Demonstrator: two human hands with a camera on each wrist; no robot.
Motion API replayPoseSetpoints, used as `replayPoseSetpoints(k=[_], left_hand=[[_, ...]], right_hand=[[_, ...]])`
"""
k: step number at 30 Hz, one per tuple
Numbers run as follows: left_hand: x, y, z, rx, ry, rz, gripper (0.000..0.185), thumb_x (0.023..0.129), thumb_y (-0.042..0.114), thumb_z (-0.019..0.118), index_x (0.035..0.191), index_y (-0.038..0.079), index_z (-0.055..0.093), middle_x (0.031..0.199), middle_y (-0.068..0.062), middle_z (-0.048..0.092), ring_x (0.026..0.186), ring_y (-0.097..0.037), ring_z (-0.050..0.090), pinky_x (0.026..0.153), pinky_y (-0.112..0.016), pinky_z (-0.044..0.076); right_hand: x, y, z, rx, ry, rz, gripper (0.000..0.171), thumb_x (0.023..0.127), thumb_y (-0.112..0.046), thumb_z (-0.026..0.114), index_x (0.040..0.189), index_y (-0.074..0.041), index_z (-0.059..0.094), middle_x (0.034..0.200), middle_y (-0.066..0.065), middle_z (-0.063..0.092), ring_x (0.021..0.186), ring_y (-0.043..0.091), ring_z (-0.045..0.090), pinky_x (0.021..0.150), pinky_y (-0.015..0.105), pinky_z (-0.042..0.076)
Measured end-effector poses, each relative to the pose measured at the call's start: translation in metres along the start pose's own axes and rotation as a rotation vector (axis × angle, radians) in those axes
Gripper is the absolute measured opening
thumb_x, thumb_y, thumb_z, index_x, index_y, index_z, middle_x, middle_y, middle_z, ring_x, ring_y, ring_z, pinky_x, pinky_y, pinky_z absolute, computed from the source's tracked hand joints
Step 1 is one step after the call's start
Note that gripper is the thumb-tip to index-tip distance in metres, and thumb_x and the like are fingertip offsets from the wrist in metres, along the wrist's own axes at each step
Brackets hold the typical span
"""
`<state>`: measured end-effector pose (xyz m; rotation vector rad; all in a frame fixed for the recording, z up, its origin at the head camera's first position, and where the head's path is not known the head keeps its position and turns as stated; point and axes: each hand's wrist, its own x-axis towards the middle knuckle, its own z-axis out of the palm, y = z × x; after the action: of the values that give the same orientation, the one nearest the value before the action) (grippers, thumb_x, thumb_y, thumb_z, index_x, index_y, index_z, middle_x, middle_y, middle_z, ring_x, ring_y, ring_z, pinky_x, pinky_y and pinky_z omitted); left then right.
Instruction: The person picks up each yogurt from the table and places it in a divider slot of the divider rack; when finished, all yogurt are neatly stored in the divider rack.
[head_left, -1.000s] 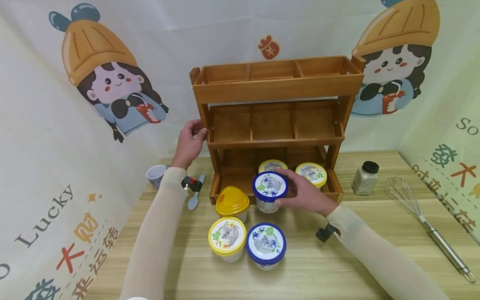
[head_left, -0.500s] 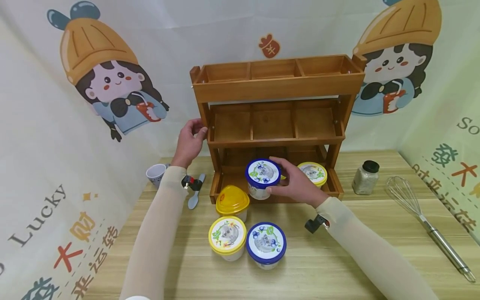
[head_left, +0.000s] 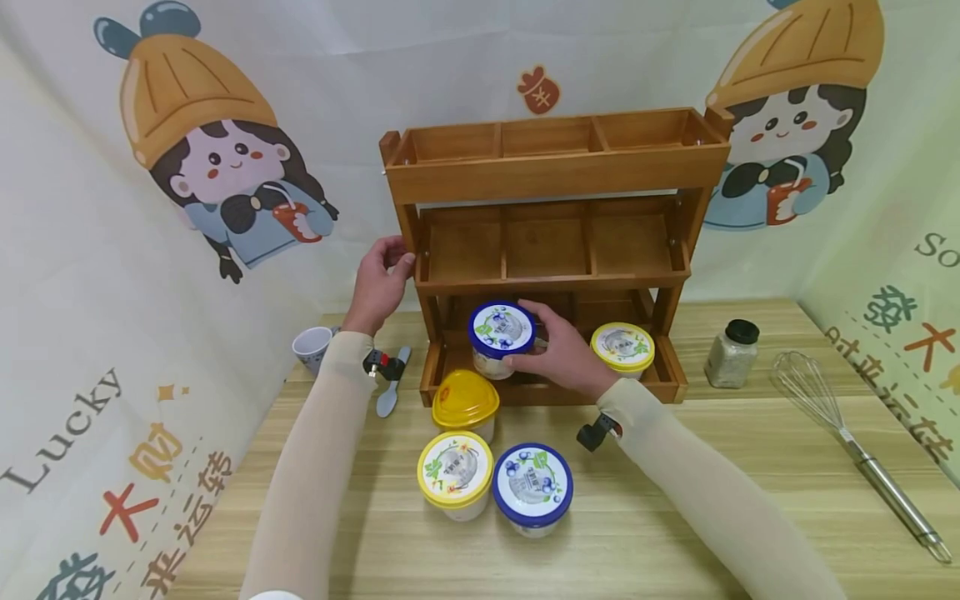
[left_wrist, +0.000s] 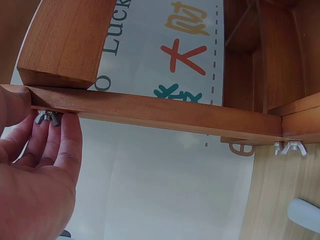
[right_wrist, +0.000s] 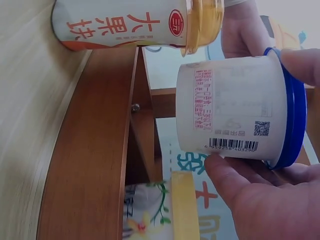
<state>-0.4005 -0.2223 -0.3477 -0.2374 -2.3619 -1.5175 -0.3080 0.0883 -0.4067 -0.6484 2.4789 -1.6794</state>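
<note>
My right hand (head_left: 542, 348) grips a white cup with a blue lid (head_left: 501, 330) by its side and holds it upright, just above the left end of the bottom shelf of a three-tier wooden rack (head_left: 555, 175). In the right wrist view the thumb (right_wrist: 227, 177) presses the blue-lidded cup (right_wrist: 235, 112). A yellow-lidded cup (head_left: 622, 347) stands at the right of that shelf. My left hand (head_left: 392, 265) grips the rack's left post; the fingers (left_wrist: 60, 145) curl under the wood by a wing nut.
In front of the rack stand a cup with a domed yellow lid (head_left: 465, 402), a flat yellow-lidded cup (head_left: 454, 472) and a second blue-lidded cup (head_left: 532, 487). A small cup (head_left: 311, 350) and a spoon (head_left: 390, 393) lie left; a spice jar (head_left: 731, 357) and whisk (head_left: 851, 437) lie right.
My right hand has carried the blue-lidded cup up and to the left, from in front of the rack to over the bottom shelf's left end. The left hand has stayed on the post.
</note>
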Motion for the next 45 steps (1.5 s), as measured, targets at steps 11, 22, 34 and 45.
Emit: replayPoseSetpoints(k=[11,22,34,45], left_hand=[[0.0,0.0,0.0,0.0,0.003,-0.006,0.043,0.111,0.021,0.057,0.149,0.004,0.05,0.142,-0.018,0.059,0.13,-0.029,0.056,0.112,-0.045,0.051],[0.0,-0.001,0.0,-0.008,0.0,-0.008,0.043,0.111,0.021,0.056,0.15,0.004,0.05,0.142,-0.018,0.059,0.131,-0.029,0.056,0.112,-0.044,0.053],[-0.001,0.003,0.001,-0.001,0.003,-0.012,0.043,0.111,0.021,0.056,0.15,0.004,0.05,0.142,-0.017,0.059,0.131,-0.03,0.056,0.112,-0.045,0.052],[-0.001,0.002,0.001,-0.004,-0.006,-0.03,0.044,0.111,0.022,0.055,0.151,0.005,0.049,0.145,-0.015,0.058,0.133,-0.029,0.055,0.114,-0.045,0.052]], right_hand=[[0.028,0.003,0.022,-0.087,0.014,0.078,0.101,0.087,-0.036,0.087,0.166,-0.009,0.028,0.166,0.018,0.041,0.152,0.039,0.043,0.127,0.056,0.036],[0.045,0.012,0.038,-0.201,-0.013,0.066,0.099,0.09,-0.035,0.086,0.165,-0.005,0.028,0.166,0.019,0.042,0.15,0.038,0.046,0.128,0.054,0.035],[0.058,0.019,0.055,-0.335,-0.092,0.047,0.096,0.093,-0.034,0.082,0.164,0.001,0.027,0.165,0.023,0.042,0.15,0.039,0.046,0.129,0.051,0.034],[0.058,0.022,0.063,-0.388,-0.117,0.069,0.094,0.094,-0.035,0.081,0.164,0.001,0.028,0.164,0.023,0.044,0.149,0.039,0.048,0.128,0.052,0.035]])
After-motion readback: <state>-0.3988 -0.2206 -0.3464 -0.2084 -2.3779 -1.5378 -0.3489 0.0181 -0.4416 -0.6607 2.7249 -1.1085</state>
